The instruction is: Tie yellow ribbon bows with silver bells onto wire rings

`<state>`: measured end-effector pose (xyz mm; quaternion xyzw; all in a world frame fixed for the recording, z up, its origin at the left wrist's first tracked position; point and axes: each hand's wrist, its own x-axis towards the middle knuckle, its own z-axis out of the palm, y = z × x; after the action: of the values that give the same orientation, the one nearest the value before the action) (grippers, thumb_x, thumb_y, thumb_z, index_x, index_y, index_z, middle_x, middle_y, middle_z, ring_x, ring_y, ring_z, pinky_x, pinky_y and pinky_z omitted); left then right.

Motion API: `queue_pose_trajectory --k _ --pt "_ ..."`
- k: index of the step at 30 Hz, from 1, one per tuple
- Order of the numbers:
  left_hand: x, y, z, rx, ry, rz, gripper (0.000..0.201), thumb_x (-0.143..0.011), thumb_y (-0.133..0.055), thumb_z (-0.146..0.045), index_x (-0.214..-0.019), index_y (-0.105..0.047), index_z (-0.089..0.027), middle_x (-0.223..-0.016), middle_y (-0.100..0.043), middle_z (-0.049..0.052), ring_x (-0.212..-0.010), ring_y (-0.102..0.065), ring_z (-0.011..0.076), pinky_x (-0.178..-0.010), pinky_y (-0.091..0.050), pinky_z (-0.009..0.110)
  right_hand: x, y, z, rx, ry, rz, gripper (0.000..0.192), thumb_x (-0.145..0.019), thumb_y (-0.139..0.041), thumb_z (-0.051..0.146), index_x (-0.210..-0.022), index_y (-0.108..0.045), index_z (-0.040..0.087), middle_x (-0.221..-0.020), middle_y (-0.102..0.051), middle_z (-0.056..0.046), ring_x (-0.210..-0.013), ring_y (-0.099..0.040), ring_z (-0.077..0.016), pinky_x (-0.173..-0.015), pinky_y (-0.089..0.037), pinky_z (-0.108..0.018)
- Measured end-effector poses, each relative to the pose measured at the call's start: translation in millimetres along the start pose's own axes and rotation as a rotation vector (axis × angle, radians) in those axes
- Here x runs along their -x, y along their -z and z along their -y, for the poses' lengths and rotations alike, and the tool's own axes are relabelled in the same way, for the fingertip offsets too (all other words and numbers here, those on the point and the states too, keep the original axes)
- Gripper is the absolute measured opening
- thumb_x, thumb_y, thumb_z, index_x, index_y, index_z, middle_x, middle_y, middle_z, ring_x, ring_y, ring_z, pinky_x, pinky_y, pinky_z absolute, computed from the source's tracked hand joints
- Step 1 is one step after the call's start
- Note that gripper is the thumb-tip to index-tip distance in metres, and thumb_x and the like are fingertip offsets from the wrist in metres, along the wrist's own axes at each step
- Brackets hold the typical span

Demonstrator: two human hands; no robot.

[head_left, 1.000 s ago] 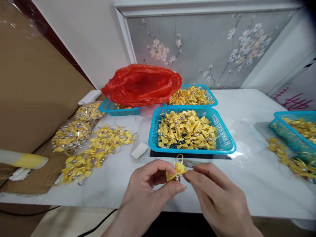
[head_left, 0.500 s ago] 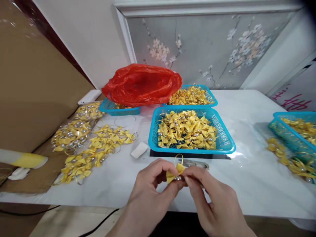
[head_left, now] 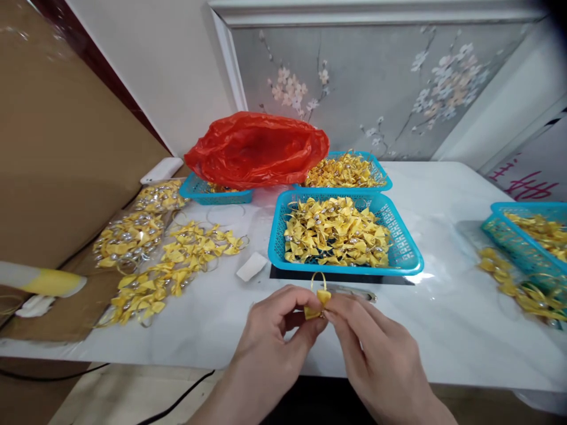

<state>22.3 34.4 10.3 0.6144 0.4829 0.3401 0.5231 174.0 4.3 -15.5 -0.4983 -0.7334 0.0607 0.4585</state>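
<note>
Between my two hands is a small yellow ribbon bow (head_left: 323, 297) with a thin loop standing up from it. My left hand (head_left: 281, 336) pinches its left side between thumb and forefinger. From the other side, the fingertips of my right hand (head_left: 376, 342) close on its right edge, covering part of the bow and its silvery beads. Just behind the hands, a metal tool (head_left: 354, 291), perhaps small snips, lies partly hidden on the white table (head_left: 443, 330). Beyond it stands a blue basket (head_left: 345, 271) heaped with yellow bows (head_left: 336, 233).
Loose bows (head_left: 177, 265) and bagged bows (head_left: 128, 236) lie at left, near a yellow-and-white roll (head_left: 48, 280). A scrap of white paper (head_left: 251, 267) is beside the basket. A red plastic bag (head_left: 257, 150) sits behind. Another blue basket (head_left: 522, 236) stands at right.
The bow has turned a little in my fingers, and fewer of its beads show. Both hands stay in nearly the same place, still pinching it.
</note>
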Motion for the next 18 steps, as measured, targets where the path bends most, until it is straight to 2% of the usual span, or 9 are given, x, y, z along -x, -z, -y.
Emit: queue_pose_trajectory --k 3,8,10,12,15,18 --pt "0 -2.2 2 -0.044 -0.004 -0.035 0.006 -0.081 -0.065 -0.015 -0.079 -0.066 -0.021 -0.078 -0.069 0.0 -0.072 -0.064 0.0156 -0.068 -0.053 0.025 2 -2 -2 0.018 0.015 0.012 0.02 -0.097 -0.046 0.01 -0.103 -0.064 0.017 -0.09 -0.075 -0.007 -0.074 -0.074 -0.0173 -0.061 -0.062 -0.024" --pt "0 -4.1 3 -0.06 0.019 -0.063 0.006 -0.079 -0.063 -0.014 -0.079 -0.064 -0.021 -0.078 -0.07 0.0 -0.072 -0.067 0.0166 -0.07 -0.056 0.027 8 -6 -5 0.08 0.076 0.07 0.029 -0.093 -0.043 0.004 -0.108 -0.065 0.015 -0.102 -0.071 -0.013 -0.085 -0.073 -0.0215 -0.063 -0.063 -0.029" --pt "-1 -2.1 3 -0.011 0.044 -0.059 0.004 -0.079 -0.066 -0.017 -0.08 -0.066 -0.021 -0.078 -0.071 0.0 -0.071 -0.068 0.0164 -0.069 -0.056 0.026 8 -5 -3 0.067 0.064 0.012 0.029 -0.09 -0.046 0.003 -0.105 -0.066 0.018 -0.105 -0.066 -0.013 -0.085 -0.07 -0.0208 -0.061 -0.06 -0.029" --pt "-2 1.6 3 0.04 0.06 -0.046 0.003 -0.08 -0.069 -0.019 -0.082 -0.069 -0.021 -0.079 -0.073 0.0 -0.074 -0.068 0.0166 -0.069 -0.056 0.025 6 0 0 0.024 0.009 -0.113 0.025 -0.088 -0.051 0.003 -0.098 -0.066 0.021 -0.107 -0.059 -0.01 -0.087 -0.065 -0.0182 -0.063 -0.057 -0.027" --pt "-4 8.2 5 0.052 0.047 -0.045 0.007 -0.081 -0.069 -0.019 -0.086 -0.074 -0.021 -0.084 -0.075 0.001 -0.078 -0.069 0.0169 -0.069 -0.055 0.024 6 16 4 -0.199 -0.132 -0.253 0.019 -0.09 -0.054 0.005 -0.091 -0.062 0.022 -0.107 -0.057 -0.008 -0.091 -0.063 -0.0175 -0.067 -0.056 -0.027" --pt "-5 12.1 6 -0.016 -0.019 -0.106 0.01 -0.082 -0.069 -0.016 -0.085 -0.077 -0.022 -0.083 -0.075 0.001 -0.076 -0.068 0.0157 -0.068 -0.053 0.022 18 39 -3 -0.475 -0.183 -0.251 0.017 -0.1 -0.042 0.014 -0.103 -0.054 0.025 -0.086 -0.062 -0.005 -0.075 -0.067 -0.0178 -0.048 -0.054 -0.025"
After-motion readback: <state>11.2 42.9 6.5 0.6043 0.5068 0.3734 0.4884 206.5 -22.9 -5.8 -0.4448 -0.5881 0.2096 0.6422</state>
